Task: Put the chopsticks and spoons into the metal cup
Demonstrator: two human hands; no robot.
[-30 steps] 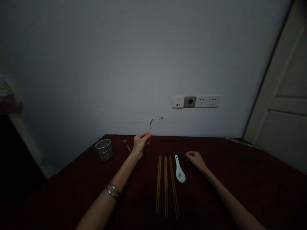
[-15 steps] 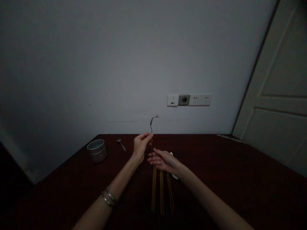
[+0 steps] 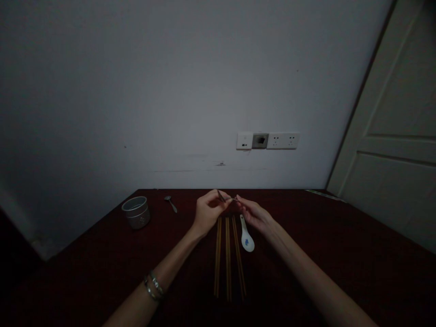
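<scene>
A thin metal spoon (image 3: 221, 196) is held up over the far part of the table, between my two hands. My left hand (image 3: 208, 210) pinches it with thumb and fingers, partly hiding it. At the spoon's other end, the fingertips of my right hand (image 3: 254, 213) are closed on it. Below the hands, several wooden chopsticks (image 3: 228, 259) lie on the table in three pairs. A white ceramic soup spoon (image 3: 247, 240) with a blue mark lies just right of them, near my right wrist.
The dark red table (image 3: 299, 259) reaches back to a pale wall. At its far left stands a grey metal cup (image 3: 136, 215), with a small metal spoon (image 3: 171, 204) to its right. Sockets (image 3: 282, 141) sit on the wall, and a door (image 3: 398, 168) is at right.
The held spoon has tipped from upright to nearly level. My right hand has risen and closed from spread fingers onto its end, uncovering the white soup spoon and the chopstick ends.
</scene>
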